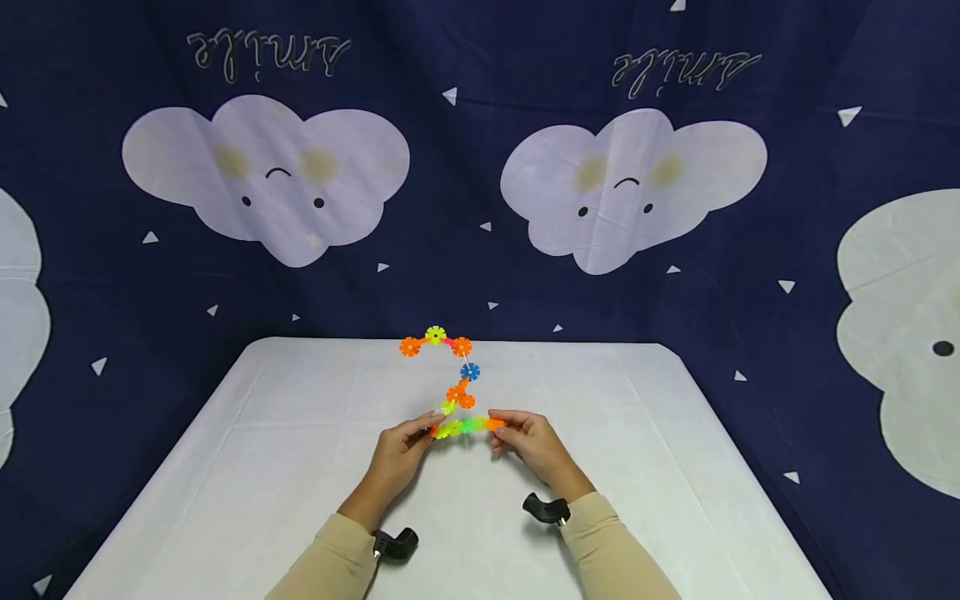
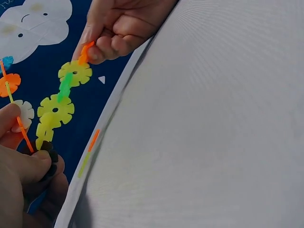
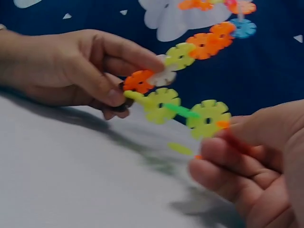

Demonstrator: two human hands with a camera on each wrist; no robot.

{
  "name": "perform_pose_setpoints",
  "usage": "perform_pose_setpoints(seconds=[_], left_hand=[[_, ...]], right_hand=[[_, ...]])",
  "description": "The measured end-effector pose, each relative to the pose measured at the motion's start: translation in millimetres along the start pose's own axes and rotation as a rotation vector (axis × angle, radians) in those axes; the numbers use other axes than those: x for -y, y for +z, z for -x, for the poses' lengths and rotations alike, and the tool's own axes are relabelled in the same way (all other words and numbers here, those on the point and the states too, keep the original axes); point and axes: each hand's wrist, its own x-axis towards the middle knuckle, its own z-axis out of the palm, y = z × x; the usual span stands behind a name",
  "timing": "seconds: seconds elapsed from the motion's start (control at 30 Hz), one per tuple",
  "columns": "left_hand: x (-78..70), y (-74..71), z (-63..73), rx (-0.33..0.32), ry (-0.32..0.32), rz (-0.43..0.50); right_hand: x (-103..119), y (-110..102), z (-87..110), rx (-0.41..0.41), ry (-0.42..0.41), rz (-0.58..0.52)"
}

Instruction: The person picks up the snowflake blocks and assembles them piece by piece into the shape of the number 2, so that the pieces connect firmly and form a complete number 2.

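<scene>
A long, bent chain of notched plastic snowflake discs runs between both hands. My left hand (image 1: 397,457) pinches it at a bend, where a black disc (image 2: 49,159) and an orange disc (image 3: 138,81) meet; its fingers partly cover the black one. My right hand (image 1: 536,446) pinches an orange disc (image 1: 496,424) at the near end, linked to yellow-green discs (image 3: 208,118) and a bright green disc (image 3: 182,111). Beyond my left fingers the chain continues through white, yellow and orange discs to a blue disc (image 1: 470,372), then curves left to an orange end disc (image 1: 409,347).
A loose yellow-green piece (image 3: 180,148) and an orange piece (image 2: 94,140) lie on the white-covered table (image 1: 637,467) below the chain. Behind the table's far edge hangs a dark blue cloth (image 1: 450,183) printed with clouds. A black camera mount (image 1: 396,545) sticks out from each wrist.
</scene>
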Motion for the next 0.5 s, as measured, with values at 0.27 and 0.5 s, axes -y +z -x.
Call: perform_pose_setpoints(seconds=[0.27, 0.5], left_hand=[[-4.1, -4.7, -1.0, 0.062, -0.038, -0.019], [-3.4, -4.8, -0.5, 0.097, -0.060, -0.022]], right_hand=[[-1.5, -8.6, 1.8, 0.070, 0.061, -0.011], [1.2, -9.4, 4.5, 0.093, 0.065, -0.044]])
